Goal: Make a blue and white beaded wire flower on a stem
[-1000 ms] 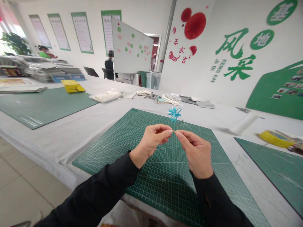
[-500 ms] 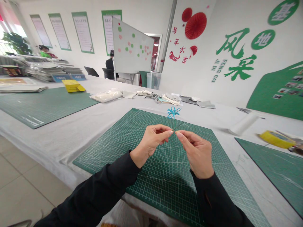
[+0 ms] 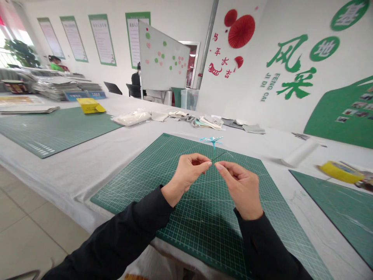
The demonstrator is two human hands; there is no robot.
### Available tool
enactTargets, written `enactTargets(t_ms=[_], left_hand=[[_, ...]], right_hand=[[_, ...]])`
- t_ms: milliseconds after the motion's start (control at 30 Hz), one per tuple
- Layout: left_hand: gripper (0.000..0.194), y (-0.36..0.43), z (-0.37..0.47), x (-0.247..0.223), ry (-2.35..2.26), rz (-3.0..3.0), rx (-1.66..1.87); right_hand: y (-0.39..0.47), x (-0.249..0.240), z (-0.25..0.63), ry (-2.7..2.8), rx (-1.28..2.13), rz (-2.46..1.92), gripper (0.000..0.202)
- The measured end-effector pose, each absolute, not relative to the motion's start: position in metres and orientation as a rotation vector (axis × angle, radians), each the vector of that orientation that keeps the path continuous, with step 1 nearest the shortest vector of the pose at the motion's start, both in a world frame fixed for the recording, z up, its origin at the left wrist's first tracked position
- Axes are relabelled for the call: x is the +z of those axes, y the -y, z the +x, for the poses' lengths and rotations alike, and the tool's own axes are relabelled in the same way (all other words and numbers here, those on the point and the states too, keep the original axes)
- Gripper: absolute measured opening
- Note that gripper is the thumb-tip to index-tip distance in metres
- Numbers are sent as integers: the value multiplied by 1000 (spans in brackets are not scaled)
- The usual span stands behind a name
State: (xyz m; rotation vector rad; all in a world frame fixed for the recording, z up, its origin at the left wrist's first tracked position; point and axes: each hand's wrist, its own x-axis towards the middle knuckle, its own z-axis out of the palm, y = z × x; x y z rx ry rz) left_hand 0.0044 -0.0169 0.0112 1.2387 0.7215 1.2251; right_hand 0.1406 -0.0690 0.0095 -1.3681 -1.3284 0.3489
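Observation:
A blue flower-like ornament (image 3: 213,140) stands upright on a thin green stem (image 3: 214,154), its petals seen nearly edge-on. My left hand (image 3: 188,173) pinches at the stem's lower part with thumb and forefinger. Close beside it, my right hand (image 3: 241,184) is closed in a pinch at the same spot, the fingertips almost touching those of my left hand. A thin dark strand slants up to the right from between the fingers. Both hands are above a green cutting mat (image 3: 201,233).
Cloth scraps (image 3: 210,122) and a plastic-wrapped packet (image 3: 132,118) lie behind the mat. Yellow tape (image 3: 340,172) and a white roll (image 3: 301,153) are at the right. A yellow card (image 3: 90,105) stands left. Two people sit in the background.
The ornament has tipped, so its petals, face-on before, now show nearly edge-on. Both hands have shifted very slightly to the left, still pinching.

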Motion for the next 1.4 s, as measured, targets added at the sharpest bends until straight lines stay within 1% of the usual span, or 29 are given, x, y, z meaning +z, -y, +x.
enactTargets(t_ms=[233,433,567,667,833,967,1233,1400], left_hand=[[17,16,5,9,-738,1239,1236],[14,16,5,8,-770,1210,1207],[16,14,5,6,-744,1167,1172],[16,13,5,5,-690,1126,1156],[23,14,6,5,-643,1065,1138],[21,15,6,6,-652,1030,1142],[11,14,7,4,-760,1028,1161],[5,8,6,0,-937,1119,1186]], right_hand=[[69,6,141,1320,399,-1339,27],[64,0,145,1272,369,-1350,26],[61,-4,143,1190,513,-1290,29],[61,-3,138,1131,638,-1208,26],[61,0,130,1072,682,-1173,26],[62,-3,131,1102,625,-1213,26],[67,4,135,1315,395,-1367,29],[75,15,144,1587,159,-1452,26]])
